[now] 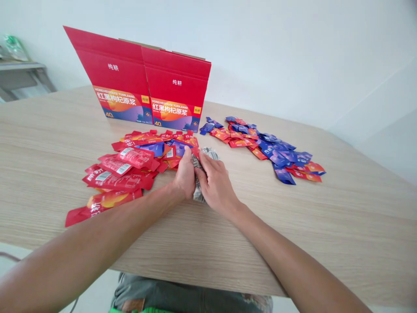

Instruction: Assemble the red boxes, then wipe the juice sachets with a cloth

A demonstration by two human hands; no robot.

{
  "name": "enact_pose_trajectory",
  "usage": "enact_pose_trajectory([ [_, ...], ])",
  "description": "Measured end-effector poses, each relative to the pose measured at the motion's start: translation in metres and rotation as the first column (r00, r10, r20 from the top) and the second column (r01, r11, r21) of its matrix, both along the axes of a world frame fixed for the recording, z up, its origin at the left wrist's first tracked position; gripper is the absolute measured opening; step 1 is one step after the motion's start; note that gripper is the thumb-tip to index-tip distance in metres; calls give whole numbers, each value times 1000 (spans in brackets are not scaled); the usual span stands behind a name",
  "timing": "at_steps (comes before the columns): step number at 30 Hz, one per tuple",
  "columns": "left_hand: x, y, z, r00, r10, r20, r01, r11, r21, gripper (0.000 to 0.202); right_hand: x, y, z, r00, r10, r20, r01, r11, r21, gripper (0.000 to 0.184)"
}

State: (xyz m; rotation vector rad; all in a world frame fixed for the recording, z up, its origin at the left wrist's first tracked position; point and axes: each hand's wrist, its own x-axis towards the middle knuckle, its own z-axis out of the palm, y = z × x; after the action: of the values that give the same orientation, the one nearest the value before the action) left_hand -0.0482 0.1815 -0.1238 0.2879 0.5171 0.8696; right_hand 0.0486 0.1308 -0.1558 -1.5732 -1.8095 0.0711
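Near the middle of the table, my left hand (185, 177) and my right hand (216, 183) close in from both sides on crumpled newspaper (199, 193). Its printed edges show between the palms and beyond the right fingertips. Whether anything is wrapped inside is hidden. A pile of red sachets (122, 177), with a few purple ones (153, 150) among them, spreads left of my hands. The pile's nearest sachets reach the fingertips of my left hand.
Behind the pile stands a red carton (177, 89) with raised flaps. A second group of purple sachets (278, 156) and red sachets (241, 142) lies toward the back right of the wooden table (342, 217). A side table (22, 66) is at the far left.
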Motion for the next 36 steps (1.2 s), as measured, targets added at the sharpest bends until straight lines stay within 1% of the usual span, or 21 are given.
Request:
enact_pose_trajectory([
  [3, -2, 1, 6, 999, 38, 8, -38, 999, -34, 75, 0, -7, 6, 997, 63, -36, -63, 998, 9, 55],
  [5, -4, 3, 7, 1000, 12, 12, -12, 999, -35, 80, 3, -11, 11, 992, 79, -102, -78, 997, 15, 50],
  [7, -6, 6, 6, 1000, -18, 2, 19, 999, -37, 82, 8, -14, 14, 972, 81, -219, -75, 997, 33, 44],
  [8, -7, 8, 5, 1000, -30, -5, 30, 999, -37, 83, 12, -14, 15, 947, 89, -309, -80, 996, 41, 43],
  [9, -8, 10, 4, 999, -38, -10, 38, 999, -33, 84, 15, -13, 16, 903, 102, -417, -94, 995, 41, 45],
  [11, -8, 11, 2, 999, -51, -6, 51, 999, -14, 86, 22, -10, 13, 772, 122, -624, -130, 991, 32, 59],
  [12, -7, 11, 1, 998, -64, 5, 64, 998, -1, 86, 25, -7, 11, 720, 119, -684, -133, 991, 32, 64],
  [13, -7, 10, 1, 997, -78, 18, 78, 997, 10, 86, 27, -4, 8, 708, 109, -698, -113, 993, 41, 65],
  [14, -6, 8, 0, 996, -88, 29, 88, 996, 14, 84, 30, -1, 5, 745, 94, -661, -68, 996, 64, 61],
  [15, -5, 7, 1, 995, -93, 36, 93, 996, 10, 82, 32, 2, 1, 813, 65, -578, -9, 995, 99, 53],
  [16, -4, 5, 1, 995, -94, 43, 93, 996, 3, 79, 33, 5, -3, 885, 19, -465, 51, 989, 138, 45],
  [17, -3, 4, 1, 995, -89, 48, 89, 996, -9, 77, 34, 7, -6, 939, -33, -343, 97, 980, 173, 39],
  [18, -3, 3, 2, 995, -81, 52, 83, 996, -22, 75, 34, 9, -9, 970, -77, -230, 123, 974, 192, 37],
  [19, -2, 2, 2, 996, -75, 54, 77, 996, -35, 73, 33, 9, -11, 985, -103, -142, 129, 972, 194, 38],
  [21, -2, 1, 3, 997, -57, 44, 60, 996, -64, 70, 30, 9, -13, 995, -90, -38, 95, 980, 172, 42],
  [24, -3, 0, 4, 999, -39, 6, 39, 994, -100, 67, 22, 5, -10, 1000, -17, 20, 14, 991, 136, 48],
  [27, -4, -1, 5, 999, -29, -26, 26, 993, -118, 65, 16, 2, -4, 1000, 12, 29, -15, 994, 105, 49],
  [32, -5, 0, 9, 998, 12, -61, -19, 994, -104, 60, 5, -6, 4, 998, 57, 21, -58, 997, 52, 46],
  [36, -8, 4, 10, 998, 9, -65, -15, 995, -97, 62, -3, -14, 11, 994, 104, 21, -104, 995, 13, 51],
])
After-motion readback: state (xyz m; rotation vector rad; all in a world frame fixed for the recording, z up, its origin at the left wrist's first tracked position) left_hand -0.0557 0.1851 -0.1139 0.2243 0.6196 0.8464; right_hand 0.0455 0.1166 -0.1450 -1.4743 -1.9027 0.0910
